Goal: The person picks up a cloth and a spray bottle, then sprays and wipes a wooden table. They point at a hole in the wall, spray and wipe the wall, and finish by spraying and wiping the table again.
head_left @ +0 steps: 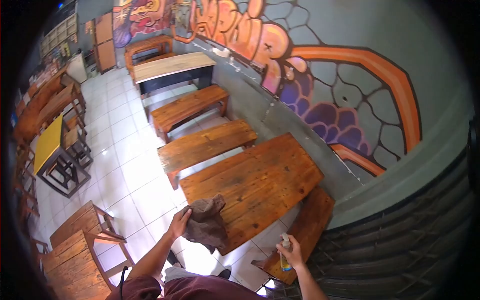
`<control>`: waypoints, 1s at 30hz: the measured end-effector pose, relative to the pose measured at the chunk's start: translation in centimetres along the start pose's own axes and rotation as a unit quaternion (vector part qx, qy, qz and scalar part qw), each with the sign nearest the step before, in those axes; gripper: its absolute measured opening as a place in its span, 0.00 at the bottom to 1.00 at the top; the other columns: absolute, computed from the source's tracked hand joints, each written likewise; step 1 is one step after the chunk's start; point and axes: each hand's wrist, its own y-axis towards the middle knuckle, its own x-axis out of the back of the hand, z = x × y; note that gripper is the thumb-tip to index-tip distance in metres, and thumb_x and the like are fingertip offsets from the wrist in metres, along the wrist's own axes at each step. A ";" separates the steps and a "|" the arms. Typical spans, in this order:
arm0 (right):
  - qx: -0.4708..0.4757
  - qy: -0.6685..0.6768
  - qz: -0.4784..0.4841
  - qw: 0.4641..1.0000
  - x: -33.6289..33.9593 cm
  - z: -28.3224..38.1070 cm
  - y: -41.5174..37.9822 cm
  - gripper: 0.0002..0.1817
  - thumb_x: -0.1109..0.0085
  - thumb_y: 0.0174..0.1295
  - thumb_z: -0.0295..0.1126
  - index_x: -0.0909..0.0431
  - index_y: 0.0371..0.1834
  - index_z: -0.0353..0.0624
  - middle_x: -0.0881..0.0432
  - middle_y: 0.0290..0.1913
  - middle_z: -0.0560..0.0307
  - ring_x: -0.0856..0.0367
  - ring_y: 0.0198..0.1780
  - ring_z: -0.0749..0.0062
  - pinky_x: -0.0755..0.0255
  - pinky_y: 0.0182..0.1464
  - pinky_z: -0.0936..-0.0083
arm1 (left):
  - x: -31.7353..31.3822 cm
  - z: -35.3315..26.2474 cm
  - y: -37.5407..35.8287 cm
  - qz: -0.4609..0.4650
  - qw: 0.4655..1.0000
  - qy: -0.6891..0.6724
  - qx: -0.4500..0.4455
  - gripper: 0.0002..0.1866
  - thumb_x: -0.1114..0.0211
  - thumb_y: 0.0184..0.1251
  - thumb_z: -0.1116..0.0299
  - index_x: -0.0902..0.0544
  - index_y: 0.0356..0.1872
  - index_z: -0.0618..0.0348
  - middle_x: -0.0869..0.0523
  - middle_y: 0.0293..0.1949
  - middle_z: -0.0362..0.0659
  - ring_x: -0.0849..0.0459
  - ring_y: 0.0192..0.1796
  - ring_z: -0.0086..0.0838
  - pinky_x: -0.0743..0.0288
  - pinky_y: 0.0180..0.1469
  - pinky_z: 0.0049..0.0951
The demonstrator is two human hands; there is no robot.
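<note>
My left hand (pixel 179 223) grips a brown cloth (pixel 204 222) by its left side. The cloth hangs bunched over the near left corner of a wooden table (pixel 255 185). In my right hand (pixel 295 252) is a clear spray bottle (pixel 285 259) with a pale nozzle and a yellowish liquid low inside. The bottle is held upright over the near wooden bench (pixel 310 227), to the right of the table's near end. My fingers wrap round the bottle's neck, close to its nozzle.
Beyond the table stand wooden benches (pixel 207 144) and a light-topped table (pixel 175 66). At left are a yellow-topped table (pixel 48 142) and wooden furniture (pixel 75 265). White floor tiles (pixel 117 170) run between the rows. A painted wall (pixel 345 90) and dark folding shutter (pixel 390 245) border the right.
</note>
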 end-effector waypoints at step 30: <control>0.015 0.066 0.370 0.926 -56.6 20.1 38.4 0.23 0.32 0.60 0.30 0.28 0.58 0.42 0.22 0.41 0.64 0.23 0.42 0.80 0.28 0.45 0.79 | 49.4 -15.5 12.7 -0.198 0.909 0.355 0.097 0.23 0.26 0.52 0.47 0.18 0.33 0.58 0.16 0.29 0.51 0.17 0.35 0.49 0.25 0.37 0.41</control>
